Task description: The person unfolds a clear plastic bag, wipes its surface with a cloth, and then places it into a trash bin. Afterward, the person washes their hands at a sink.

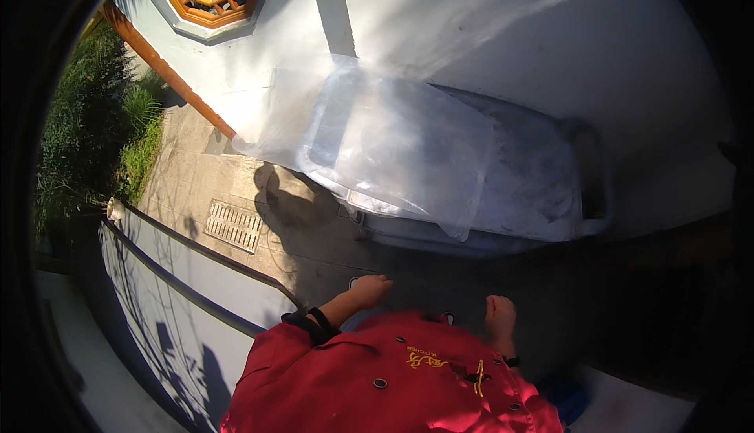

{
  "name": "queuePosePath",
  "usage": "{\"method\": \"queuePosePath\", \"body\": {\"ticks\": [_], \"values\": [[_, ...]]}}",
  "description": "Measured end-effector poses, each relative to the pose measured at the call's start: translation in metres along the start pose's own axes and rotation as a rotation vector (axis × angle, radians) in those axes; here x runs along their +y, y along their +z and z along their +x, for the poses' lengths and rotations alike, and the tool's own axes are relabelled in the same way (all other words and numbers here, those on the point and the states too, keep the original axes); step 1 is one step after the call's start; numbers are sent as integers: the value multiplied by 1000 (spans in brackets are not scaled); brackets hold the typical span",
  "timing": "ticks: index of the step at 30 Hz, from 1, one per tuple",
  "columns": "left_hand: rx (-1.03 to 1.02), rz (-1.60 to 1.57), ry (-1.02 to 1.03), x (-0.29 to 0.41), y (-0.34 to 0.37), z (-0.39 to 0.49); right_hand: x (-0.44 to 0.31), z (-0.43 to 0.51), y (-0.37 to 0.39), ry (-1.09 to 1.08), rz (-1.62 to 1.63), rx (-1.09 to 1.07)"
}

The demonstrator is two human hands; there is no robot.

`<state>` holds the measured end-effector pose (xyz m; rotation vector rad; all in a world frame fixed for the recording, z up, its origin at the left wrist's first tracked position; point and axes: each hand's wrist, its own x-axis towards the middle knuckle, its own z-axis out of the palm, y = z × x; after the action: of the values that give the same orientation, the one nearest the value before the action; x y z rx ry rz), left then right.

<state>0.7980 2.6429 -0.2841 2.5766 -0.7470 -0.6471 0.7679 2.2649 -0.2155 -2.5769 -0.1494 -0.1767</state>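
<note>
Both hands hang low in front of my red jacket (353, 368). My left hand (372, 291) is loosely curled, with a dark band at the wrist and nothing visible in it. Further right, my right hand (500, 312) is also curled and seems to hold nothing. Beyond them stands a large grey plastic bin (530, 162), seemingly a wheeled waste bin, with a loop handle (604, 179) at its right end. A sheet or bag of translucent plastic (412, 144) lies across its top and spreads past its left end. Neither hand touches the bin or the plastic.
A white wall (589, 61) rises behind the bin, with an orange lattice window (218, 8) at upper left. A metal drain grate (234, 227) is set in the paving (194, 156). Shrubs (88, 120) and a low wall (206, 268) line the left.
</note>
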Motion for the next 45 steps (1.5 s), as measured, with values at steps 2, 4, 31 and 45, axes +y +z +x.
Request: {"method": "queuePosePath", "body": {"ticks": [2,4,31,45], "values": [[39,-31,62,46,14,31,37,-30,-21,112,-9,60],[32,-44,152,84,23,51,68,-54,-44,272,15,23],[804,-1093,-526,-275,-94,-199,-378,155,230,-560,309,-511],[985,-1415,-418,-514,-263,-109,-516,317,347,-471,370,-867]]}}
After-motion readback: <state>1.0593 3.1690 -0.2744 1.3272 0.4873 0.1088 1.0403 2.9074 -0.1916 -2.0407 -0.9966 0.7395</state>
